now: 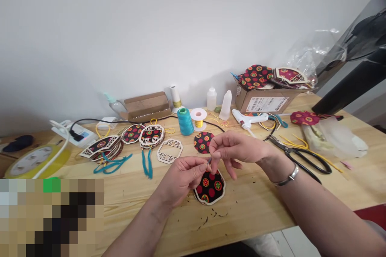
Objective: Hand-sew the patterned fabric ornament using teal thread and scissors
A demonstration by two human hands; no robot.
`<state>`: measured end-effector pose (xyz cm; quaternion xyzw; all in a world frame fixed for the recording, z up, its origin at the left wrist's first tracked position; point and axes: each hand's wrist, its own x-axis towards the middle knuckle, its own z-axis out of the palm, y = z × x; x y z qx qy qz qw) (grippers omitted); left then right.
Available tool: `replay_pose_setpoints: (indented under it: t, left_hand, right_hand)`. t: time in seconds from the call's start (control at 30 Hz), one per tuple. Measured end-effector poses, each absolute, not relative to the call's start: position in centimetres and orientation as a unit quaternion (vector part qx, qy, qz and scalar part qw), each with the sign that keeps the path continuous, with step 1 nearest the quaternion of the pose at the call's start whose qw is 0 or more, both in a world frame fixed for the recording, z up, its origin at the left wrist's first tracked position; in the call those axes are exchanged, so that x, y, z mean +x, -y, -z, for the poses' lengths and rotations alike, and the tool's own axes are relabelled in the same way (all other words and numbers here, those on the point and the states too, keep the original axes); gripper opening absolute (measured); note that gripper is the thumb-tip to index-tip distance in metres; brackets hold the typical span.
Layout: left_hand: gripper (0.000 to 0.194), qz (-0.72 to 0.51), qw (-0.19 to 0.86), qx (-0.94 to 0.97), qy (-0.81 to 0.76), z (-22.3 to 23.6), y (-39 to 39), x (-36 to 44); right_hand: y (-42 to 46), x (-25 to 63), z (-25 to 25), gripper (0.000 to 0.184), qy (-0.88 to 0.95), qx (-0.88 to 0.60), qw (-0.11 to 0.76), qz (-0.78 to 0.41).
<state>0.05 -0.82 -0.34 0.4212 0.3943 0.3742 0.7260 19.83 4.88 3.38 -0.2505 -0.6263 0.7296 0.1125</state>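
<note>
My left hand (184, 176) pinches the top of a black fabric-covered ornament with red and green dots (210, 188), which rests on the wooden table (259, 204). My right hand (235, 148) is closed in a pinch just above it, its fingertips meeting the left hand's at a thin teal cord end (209, 161). A silver bangle sits on my right wrist. Another round piece of the same dotted fabric (202, 142) lies just behind my hands. A bare wooden lattice frame (169, 150) lies to the left of it.
Finished ornaments with teal tassels (150, 136) lie at the left. A teal thread spool (185, 121), a gold cord reel (198, 119), glue bottles, a white glue gun (249, 119), black scissors (301, 154) and a cardboard box (265, 102) stand behind and right. A power strip (74, 132) is far left.
</note>
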Motion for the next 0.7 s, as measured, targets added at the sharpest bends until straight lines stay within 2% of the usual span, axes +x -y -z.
replay_pose_setpoints:
  t: [0.1, 0.27, 0.43, 0.7]
  left_hand:
    - [0.023, -0.367, 0.722, 0.428, -0.401, 0.2, 0.9, 0.0]
    - [0.02, -0.423, 0.699, 0.42, -0.396, 0.2, 0.4, -0.1]
    - [0.016, -0.479, 0.679, 0.389, -0.398, 0.6, 0.2, -0.2]
    - [0.019, -0.398, 0.75, 0.406, -0.339, 0.4, 0.8, -0.2]
  right_hand:
    - [-5.1, 20.0, -3.1, 0.023, 0.596, -0.241, 0.136, -0.754]
    - [-5.6, 20.2, -2.6, 0.02, 0.578, -0.263, 0.185, -0.75]
    - [-5.6, 19.9, -2.3, 0.022, 0.565, -0.255, 0.19, -0.761]
    - [-5.2, 19.4, -1.9, 0.02, 0.529, -0.186, 0.192, -0.805]
